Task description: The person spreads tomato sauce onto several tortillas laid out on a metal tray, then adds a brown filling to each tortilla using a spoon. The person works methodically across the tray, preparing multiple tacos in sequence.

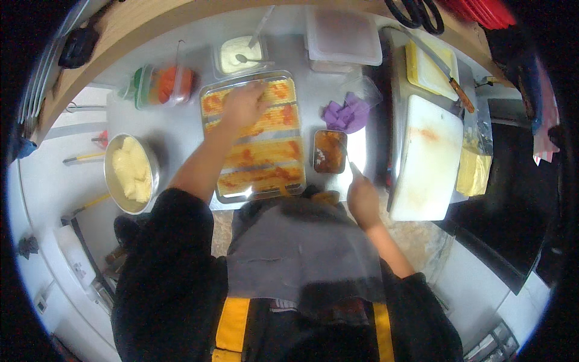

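Observation:
A rectangular metal tray [252, 197] holds several strips of yellow ridged pasta or dough, smeared with orange-red sauce. Over its far half is my left hand [244, 105], fingers bunched together and slightly blurred; what they hold, if anything, cannot be made out. At the right of the tray, a small metal container [330, 152] contains reddish-brown sauce. My right hand [363, 202] is closed round the handle of a slim utensil [354, 171], its far end reaching the container. Whether that end is a spoon or a blade is unclear.
A metal bowl of pale yellow food [152, 196] stands left. Behind are a green-edged tub [139, 90], a white cream tub [229, 57] and a lidded box [344, 36]. Purple cloth [347, 113], a white cutting board [428, 163] and a knife [461, 93] lie right. A wooden shelf [163, 18] overhangs.

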